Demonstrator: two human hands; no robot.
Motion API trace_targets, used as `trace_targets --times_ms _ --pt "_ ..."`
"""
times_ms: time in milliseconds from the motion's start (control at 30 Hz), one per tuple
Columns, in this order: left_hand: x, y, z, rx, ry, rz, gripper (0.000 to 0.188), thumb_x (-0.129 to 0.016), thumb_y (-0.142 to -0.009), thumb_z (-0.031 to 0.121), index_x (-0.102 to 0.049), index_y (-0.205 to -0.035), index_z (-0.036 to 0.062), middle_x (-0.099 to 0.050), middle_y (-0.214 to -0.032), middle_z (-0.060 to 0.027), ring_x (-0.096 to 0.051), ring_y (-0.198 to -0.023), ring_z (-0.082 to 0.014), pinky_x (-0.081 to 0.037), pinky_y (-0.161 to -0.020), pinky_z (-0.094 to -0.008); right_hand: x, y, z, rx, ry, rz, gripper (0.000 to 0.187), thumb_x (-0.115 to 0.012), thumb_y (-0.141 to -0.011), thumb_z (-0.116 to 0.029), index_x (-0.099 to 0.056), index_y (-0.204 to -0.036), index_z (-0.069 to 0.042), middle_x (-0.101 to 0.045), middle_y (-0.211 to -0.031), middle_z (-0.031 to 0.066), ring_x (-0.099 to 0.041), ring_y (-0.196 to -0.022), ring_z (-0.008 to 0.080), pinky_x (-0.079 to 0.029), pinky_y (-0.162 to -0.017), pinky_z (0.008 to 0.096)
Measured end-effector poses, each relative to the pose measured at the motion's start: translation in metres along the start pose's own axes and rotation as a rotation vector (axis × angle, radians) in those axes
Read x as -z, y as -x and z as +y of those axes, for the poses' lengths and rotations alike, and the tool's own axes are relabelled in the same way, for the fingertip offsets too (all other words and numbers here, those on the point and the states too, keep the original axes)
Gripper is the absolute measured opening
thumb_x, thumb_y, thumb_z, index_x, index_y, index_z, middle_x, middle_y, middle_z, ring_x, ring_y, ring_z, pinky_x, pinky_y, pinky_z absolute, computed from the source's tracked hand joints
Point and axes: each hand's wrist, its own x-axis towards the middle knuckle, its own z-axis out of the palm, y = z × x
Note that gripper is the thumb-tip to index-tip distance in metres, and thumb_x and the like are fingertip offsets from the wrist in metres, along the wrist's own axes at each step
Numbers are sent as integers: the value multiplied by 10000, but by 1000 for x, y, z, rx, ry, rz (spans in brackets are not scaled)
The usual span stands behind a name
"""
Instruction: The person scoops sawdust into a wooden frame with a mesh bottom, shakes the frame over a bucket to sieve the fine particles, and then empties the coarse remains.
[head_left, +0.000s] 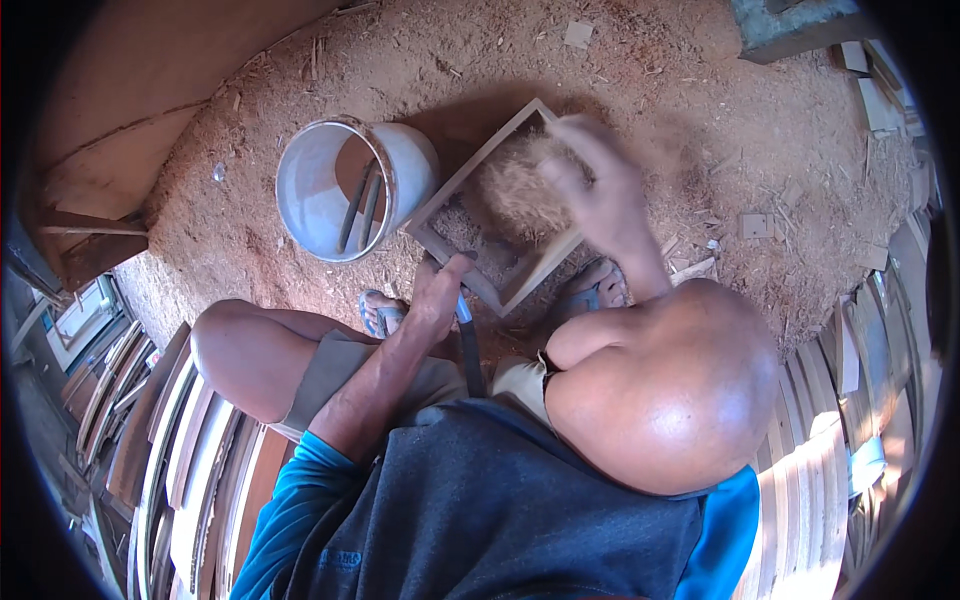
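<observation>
A rectangular wooden frame box [462,178] lies tilted on the ground before my feet. Loose pale sawdust or shavings [525,190] are heaped inside it, mostly toward its right side. My left hand [438,298] is closed at the near left edge of the box, its fingertips on the wood. Right beside that hand runs a dark bar with a blue part [467,335]; whether the hand also touches it I cannot tell. Over the box's right side is my right hand [597,190], smeared by motion, so its grip does not show.
Left of the box a whitish bucket [405,165] leans over with two rods [358,210] in it. Sawdust and wood scraps [757,226] cover the ground. Stacked boards [190,440] stand at left and right. A bluish block [800,30] sits at the far right.
</observation>
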Motion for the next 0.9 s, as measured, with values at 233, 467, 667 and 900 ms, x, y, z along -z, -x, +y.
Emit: trace_targets --times_ms 233,467,667,900 --pt "7 6 -3 131 40 -111 388 -635 -823 235 -572 -1110 -17 -582 -876 -73 -539 -717 -149 -447 -611 -302 25 -5 107 57 783 -35 327 -630 -956 -322 -617 -1191 -95 -545 -1309 80 -481 -1255 269 -346 -1064 447" --pt "9 7 -8 23 44 -68 366 -634 -826 230 -560 -1095 -7 -589 -932 -74 -556 -778 -151 -460 -654 -299 79 2 126 -59 984 108 432 -630 -913 -409 -585 -1207 -95 -488 -1320 119 -428 -1269 323 -312 -1079 491" --pt "2 11 -4 74 74 -110 377 -631 -822 223 -610 -1101 -30 -596 -923 -72 -547 -782 -156 -454 -659 -309 84 -13 155 -134 1025 253 624 -643 -880 -523 -539 -1315 -88 -460 -1377 174 -423 -1272 379 -319 -1068 526" --pt "1 12 3 24 65 -91 410 -625 -821 236 -621 -1129 -34 -598 -915 -97 -545 -725 -171 -467 -558 -316 63 10 112 -36 1240 129 498 -656 -896 -472 -599 -1210 -89 -570 -1182 159 -551 -1086 304 -430 -915 448"
